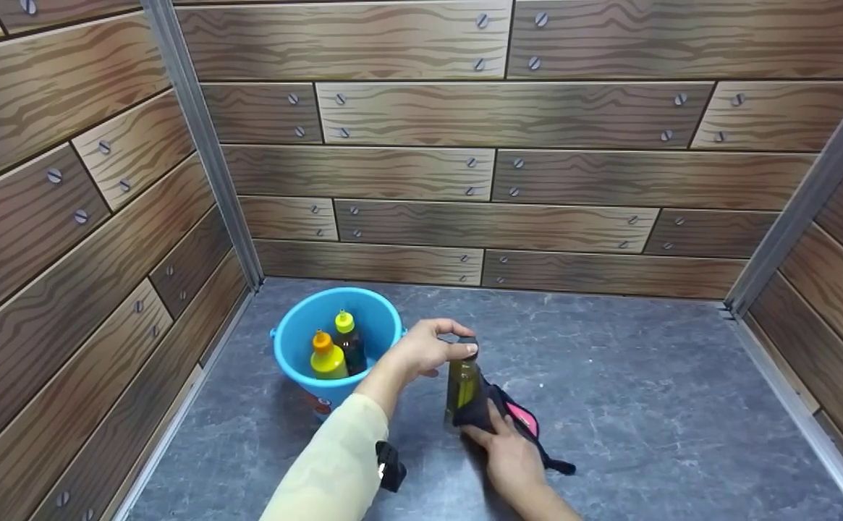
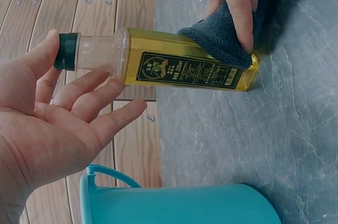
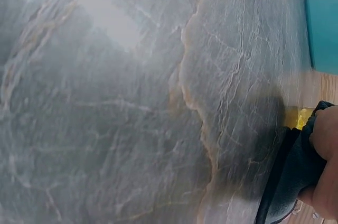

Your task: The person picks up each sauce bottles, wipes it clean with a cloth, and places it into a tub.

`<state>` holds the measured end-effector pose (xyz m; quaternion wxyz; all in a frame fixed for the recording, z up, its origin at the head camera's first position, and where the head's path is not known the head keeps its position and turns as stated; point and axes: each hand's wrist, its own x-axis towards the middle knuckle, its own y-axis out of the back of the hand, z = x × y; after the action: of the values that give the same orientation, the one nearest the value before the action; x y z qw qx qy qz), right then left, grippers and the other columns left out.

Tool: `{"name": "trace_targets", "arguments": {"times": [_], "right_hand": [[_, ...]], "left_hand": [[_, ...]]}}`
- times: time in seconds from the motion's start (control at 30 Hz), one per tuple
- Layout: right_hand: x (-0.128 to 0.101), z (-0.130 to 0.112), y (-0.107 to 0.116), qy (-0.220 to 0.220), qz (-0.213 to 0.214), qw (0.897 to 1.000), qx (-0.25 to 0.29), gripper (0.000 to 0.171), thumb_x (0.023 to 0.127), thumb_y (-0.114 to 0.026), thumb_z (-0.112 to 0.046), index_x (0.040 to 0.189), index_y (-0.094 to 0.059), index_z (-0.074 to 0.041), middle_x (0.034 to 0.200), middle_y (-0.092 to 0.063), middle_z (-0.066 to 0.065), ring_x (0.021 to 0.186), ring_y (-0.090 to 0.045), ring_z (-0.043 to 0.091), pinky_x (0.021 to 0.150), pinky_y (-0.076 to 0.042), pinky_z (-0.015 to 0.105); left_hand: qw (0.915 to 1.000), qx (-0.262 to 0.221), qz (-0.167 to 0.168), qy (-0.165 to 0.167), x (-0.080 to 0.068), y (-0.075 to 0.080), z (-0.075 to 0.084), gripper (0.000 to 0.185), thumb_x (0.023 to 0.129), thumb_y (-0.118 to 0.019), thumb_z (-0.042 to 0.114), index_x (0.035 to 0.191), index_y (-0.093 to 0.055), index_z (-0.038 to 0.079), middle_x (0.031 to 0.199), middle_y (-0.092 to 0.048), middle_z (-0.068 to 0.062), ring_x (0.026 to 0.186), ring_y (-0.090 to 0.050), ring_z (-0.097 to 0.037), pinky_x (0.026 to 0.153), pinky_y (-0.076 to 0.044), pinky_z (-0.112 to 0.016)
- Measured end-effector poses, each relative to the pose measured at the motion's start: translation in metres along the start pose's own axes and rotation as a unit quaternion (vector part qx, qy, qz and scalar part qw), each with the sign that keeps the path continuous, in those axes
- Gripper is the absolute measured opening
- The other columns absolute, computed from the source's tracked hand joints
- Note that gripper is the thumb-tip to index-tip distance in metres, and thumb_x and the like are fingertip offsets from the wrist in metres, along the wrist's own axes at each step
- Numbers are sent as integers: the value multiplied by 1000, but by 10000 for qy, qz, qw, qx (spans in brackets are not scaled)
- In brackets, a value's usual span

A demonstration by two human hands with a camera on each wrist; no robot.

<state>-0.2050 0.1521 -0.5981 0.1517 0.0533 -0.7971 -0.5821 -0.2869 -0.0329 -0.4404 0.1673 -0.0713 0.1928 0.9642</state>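
Note:
An oil bottle (image 2: 179, 57) with a dark green cap and a dark label stands upright on the grey marbled surface. My left hand (image 1: 428, 349) pinches its cap (image 2: 66, 51) between thumb and fingers, the other fingers spread beside the neck. Low on the bottle, my right hand (image 1: 511, 452) presses a dark cloth (image 2: 224, 36) against its side, fingers over the fabric. In the head view the cloth trails to the right, showing a pink patch (image 1: 522, 418) and a dark strap end. The right wrist view catches the cloth (image 3: 296, 176) and a yellow bit of the bottle at its edge.
Left of the bottle stands a blue bucket (image 1: 287, 354), near my left forearm. Inside it are a yellow bottle (image 1: 328, 359) with an orange cap and a dark bottle (image 1: 351, 347) with a yellow cap. Wood-patterned walls (image 1: 407, 170) enclose the surface (image 1: 653, 391) at the back and sides.

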Motion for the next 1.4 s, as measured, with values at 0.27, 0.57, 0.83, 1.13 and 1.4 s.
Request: {"name": "trace_targets", "arguments": {"times": [0.27,0.57,0.83,1.13,1.4], "right_hand": [[-2,9,5,-358,24,9993,76,53,90,-71,2,128,-78,-35,158,-50,21,126,-62,52,87,-59,61],[-15,26,15,-452,838,9932,663,48,96,-67,0,134,-76,-28,154,-53,25,100,-72,48,81,-59,60],[-23,35,26,-555,1263,9860,938,50,96,-67,1,135,-75,-29,153,-55,22,105,-69,53,79,-58,62],[-22,36,31,-447,1574,9819,958,46,99,-68,-1,137,-74,-28,155,-54,20,112,-69,50,78,-59,62],[-21,32,34,-172,1923,9761,995,48,97,-70,2,135,-75,-26,154,-55,19,106,-71,49,72,-59,60]], "left_hand": [[9999,-55,-136,-43,1,0,0,22,102,-75,30,123,-77,26,149,-58,-8,126,-62,-30,102,-51,-64],[9991,-7,-362,-225,3,2,-3,19,104,-73,27,123,-75,25,113,-72,0,104,-68,-21,94,-54,-53],[9957,409,-584,-598,4,4,-1,24,107,-68,24,130,-73,19,127,-68,-3,109,-67,-21,99,-53,-47],[9950,547,-284,-788,-3,-6,5,32,105,-71,23,136,-71,15,134,-67,-10,121,-64,-28,103,-53,-51],[9939,419,808,-622,-7,-20,7,41,91,-88,29,123,-73,9,121,-70,-17,106,-69,-29,88,-59,-45]]}}
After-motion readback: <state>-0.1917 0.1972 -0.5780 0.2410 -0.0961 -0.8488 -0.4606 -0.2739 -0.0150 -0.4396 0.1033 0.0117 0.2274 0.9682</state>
